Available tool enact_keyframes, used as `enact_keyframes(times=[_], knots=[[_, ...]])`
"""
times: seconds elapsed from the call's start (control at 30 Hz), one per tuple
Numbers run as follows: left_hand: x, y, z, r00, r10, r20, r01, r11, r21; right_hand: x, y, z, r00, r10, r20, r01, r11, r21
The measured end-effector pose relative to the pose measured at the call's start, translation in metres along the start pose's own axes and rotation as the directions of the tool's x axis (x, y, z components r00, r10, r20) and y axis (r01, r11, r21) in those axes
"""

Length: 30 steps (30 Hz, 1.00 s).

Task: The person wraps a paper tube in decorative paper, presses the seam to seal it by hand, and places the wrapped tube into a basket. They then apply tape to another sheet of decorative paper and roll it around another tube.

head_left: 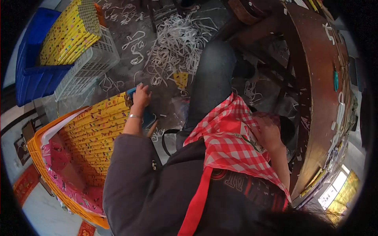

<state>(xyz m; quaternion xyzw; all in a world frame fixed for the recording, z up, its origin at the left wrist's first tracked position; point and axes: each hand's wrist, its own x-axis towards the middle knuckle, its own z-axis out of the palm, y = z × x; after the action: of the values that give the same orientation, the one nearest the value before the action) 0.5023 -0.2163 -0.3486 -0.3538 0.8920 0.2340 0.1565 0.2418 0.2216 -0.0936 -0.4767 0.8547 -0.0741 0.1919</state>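
Head view: at far left a blue crate (27,80) bears a yellow bundle (71,37), leaning over its right edge beside a white crate (100,53); nearer, an orange basket (33,151) with a pink lining (55,169) holds the yellow rolls (92,131), stacked toward its far and right edges; their long axis runs left to right, rising slightly; the left hand (141,96), much the nearer, is at their right-hand ends by the basket's upper right corner, so they lie to its left; its fingers are half bent and slightly apart; I cannot tell whether it grips anything; beyond lie white strips (177,43); the right hand (268,128), blurred beside a checked apron (236,151), is well apart from the rolls, its opening and hold impossible to tell; a brown table (311,59) carries a green cord (336,80) near its right edge.
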Motion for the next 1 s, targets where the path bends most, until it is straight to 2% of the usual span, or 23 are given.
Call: enact_keyframes(times=[0.03,0.1,0.17,0.2,0.23,0.3,0.33,0.4,0.43,0.5,0.53,0.57,0.6,0.63,0.67,0.7,0.77,0.83,0.87,0.9,0.93,0.97,1.0], knots=[[0.013,-0.012,0.025,1.0,-0.007,0.004,0.007,1.0,0.001,-0.007,0.006,0.005,0.999,0.034,0.029,-0.033,0.999,-0.008],[0.028,-0.029,0.056,0.942,-0.318,0.109,0.334,0.842,-0.424,-0.011,0.008,0.005,0.996,0.065,0.066,-0.064,0.998,-0.019],[0.024,-0.043,0.058,0.867,-0.497,-0.021,0.453,0.805,-0.383,-0.008,0.005,-0.003,0.948,0.225,0.224,-0.227,0.974,-0.016],[0.022,-0.042,0.041,0.833,-0.552,0.035,0.53,0.778,-0.338,-0.007,0.007,-0.002,0.949,0.218,0.228,-0.221,0.975,-0.014],[0.021,-0.043,0.04,0.83,-0.557,0.031,0.533,0.776,-0.337,-0.008,0.01,-0.001,0.957,0.209,0.202,-0.21,0.978,-0.016],[0.016,-0.036,0.036,0.742,-0.642,-0.192,0.54,0.742,-0.396,-0.006,0.012,0.002,0.964,0.202,0.174,-0.203,0.979,-0.014],[0.016,-0.035,0.03,0.744,-0.64,-0.193,0.538,0.744,-0.395,-0.005,0.012,0.002,0.97,0.181,0.161,-0.184,0.983,0.003],[0.02,-0.031,0.014,0.697,-0.717,-0.026,0.643,0.64,-0.421,-0.006,0.013,0.002,0.976,0.166,0.143,-0.17,0.985,0.014],[0.02,-0.037,0.023,0.672,-0.721,-0.17,0.578,0.654,-0.489,-0.007,0.01,0.002,0.976,0.164,0.145,-0.167,0.986,0.009],[0.025,-0.069,0.035,0.759,-0.637,-0.136,0.47,0.68,-0.563,-0.003,0.004,-0.003,0.971,0.19,0.142,-0.194,0.981,0.01],[0.051,-0.14,0.113,0.765,-0.594,-0.248,0.396,0.738,-0.546,-0.002,-0.002,-0.007,0.964,0.224,0.142,-0.228,0.973,0.015],[0.057,-0.158,0.13,0.777,-0.552,-0.301,0.313,0.755,-0.576,-0.004,-0.004,-0.01,0.979,0.181,0.094,-0.175,0.982,-0.068],[0.055,-0.154,0.125,0.746,-0.595,-0.3,0.392,0.755,-0.525,-0.007,-0.005,-0.008,0.976,0.203,0.074,-0.201,0.979,-0.037],[0.055,-0.152,0.104,0.769,-0.632,-0.096,0.424,0.617,-0.662,-0.01,-0.005,-0.004,0.974,0.222,0.052,-0.223,0.975,-0.001],[0.049,-0.125,0.085,0.716,-0.697,-0.035,0.411,0.462,-0.786,-0.015,-0.001,0.002,0.978,0.209,0.023,-0.209,0.978,0.009],[0.057,-0.14,0.074,0.757,-0.654,0.011,0.458,0.518,-0.723,-0.018,-0.004,0.001,0.967,0.254,-0.024,-0.253,0.967,0.01],[0.051,-0.115,0.051,0.819,-0.47,0.329,0.488,0.269,-0.83,-0.016,-0.01,-0.001,0.983,0.183,0.006,-0.183,0.983,0.03],[0.066,-0.095,0.033,0.631,-0.499,0.595,0.743,0.165,-0.649,-0.02,-0.012,0.0,0.98,0.181,-0.083,-0.18,0.984,0.013],[0.058,-0.113,0.078,0.664,-0.477,0.576,0.723,0.211,-0.658,-0.02,-0.015,-0.008,0.984,0.144,-0.108,-0.145,0.989,-0.003],[0.094,-0.117,0.085,0.973,0.177,0.149,-0.022,0.714,-0.7,-0.022,-0.017,-0.017,0.986,0.102,-0.129,-0.106,0.994,-0.021],[0.079,-0.091,0.077,0.968,0.212,0.136,-0.061,0.722,-0.689,-0.025,-0.019,-0.029,0.978,0.127,-0.164,-0.132,0.991,-0.019],[0.114,-0.048,0.088,0.882,0.387,0.271,0.133,0.347,-0.928,-0.029,-0.019,-0.045,0.978,0.08,-0.193,-0.088,0.996,-0.034],[0.134,-0.032,0.078,0.874,0.412,0.258,0.104,0.359,-0.928,-0.034,-0.018,-0.062,0.976,0.028,-0.218,-0.041,0.998,-0.055]])
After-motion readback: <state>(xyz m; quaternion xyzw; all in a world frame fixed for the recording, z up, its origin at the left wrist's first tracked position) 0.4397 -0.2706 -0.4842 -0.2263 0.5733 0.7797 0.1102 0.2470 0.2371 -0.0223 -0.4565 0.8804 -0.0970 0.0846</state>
